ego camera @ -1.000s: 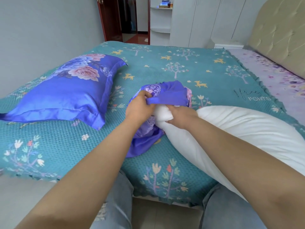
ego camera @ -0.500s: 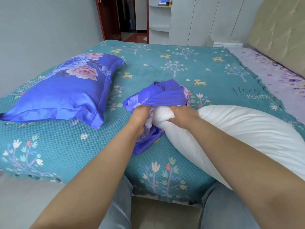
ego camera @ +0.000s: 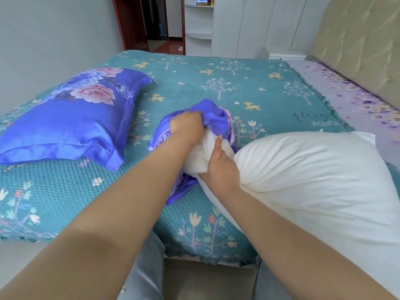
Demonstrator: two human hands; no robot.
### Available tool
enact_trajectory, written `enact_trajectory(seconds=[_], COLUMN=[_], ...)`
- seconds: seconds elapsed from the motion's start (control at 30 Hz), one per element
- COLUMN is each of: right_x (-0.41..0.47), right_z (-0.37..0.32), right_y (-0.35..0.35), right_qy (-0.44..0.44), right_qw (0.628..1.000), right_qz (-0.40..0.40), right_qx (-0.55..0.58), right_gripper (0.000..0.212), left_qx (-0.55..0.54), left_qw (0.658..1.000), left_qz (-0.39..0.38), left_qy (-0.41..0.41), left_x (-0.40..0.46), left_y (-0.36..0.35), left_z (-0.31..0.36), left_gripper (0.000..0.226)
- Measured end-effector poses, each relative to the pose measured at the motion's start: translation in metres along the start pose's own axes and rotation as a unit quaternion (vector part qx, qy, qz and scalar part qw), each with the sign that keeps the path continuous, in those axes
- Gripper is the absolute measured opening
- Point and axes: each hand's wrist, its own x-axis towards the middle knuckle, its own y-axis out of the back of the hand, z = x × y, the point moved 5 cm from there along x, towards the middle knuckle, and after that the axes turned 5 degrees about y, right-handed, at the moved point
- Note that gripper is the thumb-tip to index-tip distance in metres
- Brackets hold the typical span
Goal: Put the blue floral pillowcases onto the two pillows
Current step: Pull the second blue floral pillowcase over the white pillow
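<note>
A bare white pillow (ego camera: 313, 180) lies on the bed at the right, one corner squeezed narrow. My right hand (ego camera: 220, 167) grips that bunched corner. A crumpled blue floral pillowcase (ego camera: 214, 118) sits at the bed's middle, around the tip of the corner. My left hand (ego camera: 187, 126) is closed on the pillowcase's fabric just above the corner. A second pillow in a blue floral pillowcase (ego camera: 71, 122) rests flat on the left of the bed. How far the corner reaches inside the case is hidden by my hands.
The bed has a teal patterned cover (ego camera: 216, 87) and a padded headboard (ego camera: 357, 46) at the right. A white wardrobe (ego camera: 249, 24) and an open doorway (ego camera: 151, 22) stand behind. My knees in jeans press against the bed's near edge.
My left hand has moved up and over the pillow corner with the pillowcase fabric. My right hand has shifted back along the corner, and more white pillow shows between the hands.
</note>
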Motion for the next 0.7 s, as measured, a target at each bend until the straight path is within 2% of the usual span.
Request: enact_trajectory(seconds=[0.13,0.23,0.33,0.43,0.47,0.53,0.57,0.63,0.7], right_x=[-0.003,-0.008,-0.017,-0.016,-0.015,-0.012,-0.010,-0.006,-0.002], right_z=[-0.005,-0.014,-0.022,-0.025,-0.023,-0.019,-0.016,-0.013,-0.015], right_y=[-0.006,-0.001,-0.011,-0.014,-0.012,-0.011,-0.012,-0.011,-0.012], right_qy=[0.024,0.071,0.102,0.133,0.135,0.133,0.131,0.124,0.114], right_qw=[0.999,0.995,0.987,0.986,0.987,0.988,0.989,0.991,0.992], right_qz=[-0.039,0.011,0.079,0.077,0.067,0.051,0.036,0.024,0.022], right_qx=[0.001,-0.069,-0.100,-0.067,-0.063,-0.057,-0.054,-0.046,-0.051], right_gripper=[0.098,0.093,0.079,0.044,0.039,0.040,0.042,0.054,0.076], left_qx=[0.014,-0.047,-0.250,-0.350,-0.374,-0.418,-0.430,-0.411,-0.365], left_qw=[0.999,0.994,0.964,0.923,0.907,0.884,0.881,0.900,0.925], left_qz=[0.003,0.020,-0.073,-0.163,-0.192,-0.205,-0.187,-0.132,-0.085], left_qy=[-0.030,-0.094,-0.061,-0.006,0.008,0.044,0.058,0.068,0.069], left_x=[0.005,0.008,-0.003,-0.025,-0.031,-0.036,-0.035,-0.030,-0.029], left_y=[0.010,0.011,0.012,0.007,0.003,-0.005,-0.005,-0.001,0.005], left_z=[0.010,0.020,0.035,0.059,0.063,0.055,0.045,0.024,0.009], left_gripper=[0.031,0.029,0.030,0.035,0.034,0.035,0.035,0.033,0.029])
